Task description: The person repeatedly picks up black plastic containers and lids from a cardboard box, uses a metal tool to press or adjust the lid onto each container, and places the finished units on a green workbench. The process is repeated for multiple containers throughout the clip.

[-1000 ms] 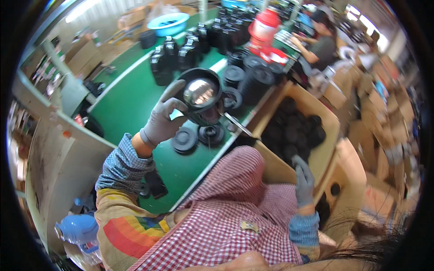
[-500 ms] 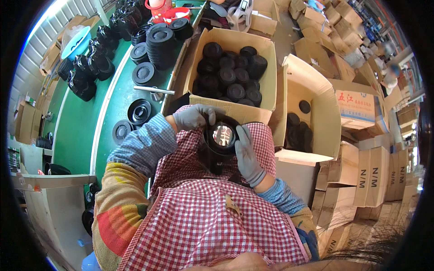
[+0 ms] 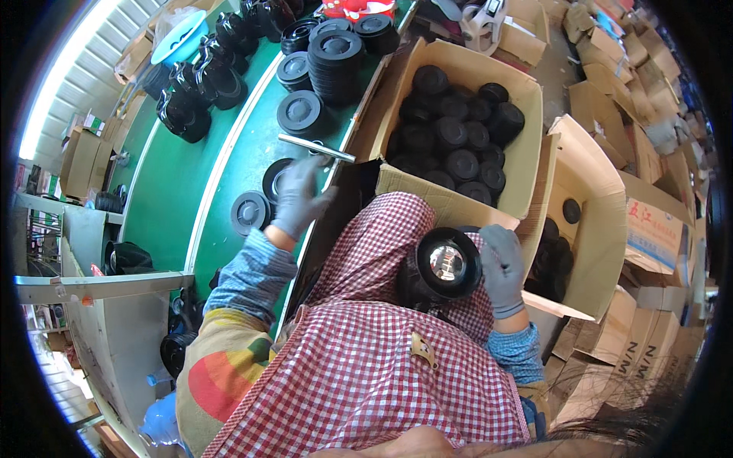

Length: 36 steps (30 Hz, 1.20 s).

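Head view: one black round-mouthed pot [image 3: 441, 266], in our lap, mouth upward, just left of our nearer right hand [image 3: 502, 269], part-curled, any hold unclear; our left hand [image 3: 301, 200], loosely spread, nothing visibly held, well apart, partly hiding a black ringed disc [image 3: 270, 182].

A green workbench [image 3: 164, 206], stacked black discs [image 3: 336, 47] and cartons [image 3: 427, 192] (several open) mark this as a factory workshop.

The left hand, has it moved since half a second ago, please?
Yes: relative to the metal rod, the left hand has moved left, off the black container, toward the table.
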Each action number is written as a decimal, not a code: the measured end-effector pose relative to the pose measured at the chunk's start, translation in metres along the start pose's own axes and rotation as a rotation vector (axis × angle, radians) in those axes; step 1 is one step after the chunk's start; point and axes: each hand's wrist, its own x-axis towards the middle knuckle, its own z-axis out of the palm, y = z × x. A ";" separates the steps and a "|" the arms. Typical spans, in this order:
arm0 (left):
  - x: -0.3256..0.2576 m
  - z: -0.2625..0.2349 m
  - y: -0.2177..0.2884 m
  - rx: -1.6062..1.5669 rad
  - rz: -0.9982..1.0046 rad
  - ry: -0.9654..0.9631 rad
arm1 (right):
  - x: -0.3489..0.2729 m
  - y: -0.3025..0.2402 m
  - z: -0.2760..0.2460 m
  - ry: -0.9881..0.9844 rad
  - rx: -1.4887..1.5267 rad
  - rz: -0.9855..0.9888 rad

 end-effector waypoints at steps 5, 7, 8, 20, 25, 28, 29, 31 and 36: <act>-0.059 0.023 -0.115 0.461 -0.047 0.030 | 0.004 0.020 0.010 0.007 0.290 0.303; -0.066 0.023 -0.124 0.411 0.007 0.050 | 0.019 0.012 0.008 -0.011 0.249 0.204; -0.066 0.019 -0.118 0.336 -0.012 0.075 | 0.024 0.009 0.004 -0.013 0.239 0.162; 0.038 0.002 0.155 -0.083 1.107 -0.150 | 0.059 -0.035 0.003 -0.062 0.684 0.415; 0.042 0.031 0.148 -0.989 0.276 -0.354 | 0.019 -0.031 -0.030 0.053 0.875 0.328; 0.049 0.064 0.155 -1.228 0.234 -0.632 | -0.005 -0.028 -0.027 0.009 0.719 0.338; 0.047 0.073 0.157 -1.157 0.299 -0.632 | -0.011 -0.025 -0.022 -0.006 0.639 0.317; 0.038 0.082 0.158 -1.203 0.182 -0.716 | -0.023 -0.015 -0.010 0.003 0.637 0.331; 0.029 0.098 0.144 -1.285 0.116 -0.785 | -0.017 -0.011 0.005 -0.071 0.617 0.151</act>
